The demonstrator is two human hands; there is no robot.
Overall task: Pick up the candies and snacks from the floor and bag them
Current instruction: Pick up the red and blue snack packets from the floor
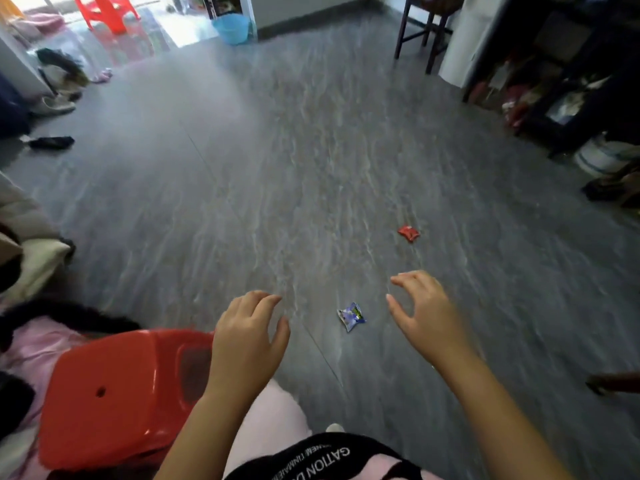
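Observation:
A small blue and white candy wrapper (351,316) lies on the grey floor between my two hands. Farther off to the right lies a small red snack packet (409,233). My left hand (247,336) hovers over the floor to the left of the blue candy, fingers loosely curled and holding nothing. My right hand (424,311) hangs just right of the blue candy, fingers spread and empty, apart from the wrapper. No bag is in view.
A red plastic stool (114,393) stands at the lower left beside pink and white cloth. Shoes (53,105) and a dark object lie at the far left. A blue basin (233,27) sits at the back. Dark chair legs (422,32) and cluttered shelves (554,81) stand at the right.

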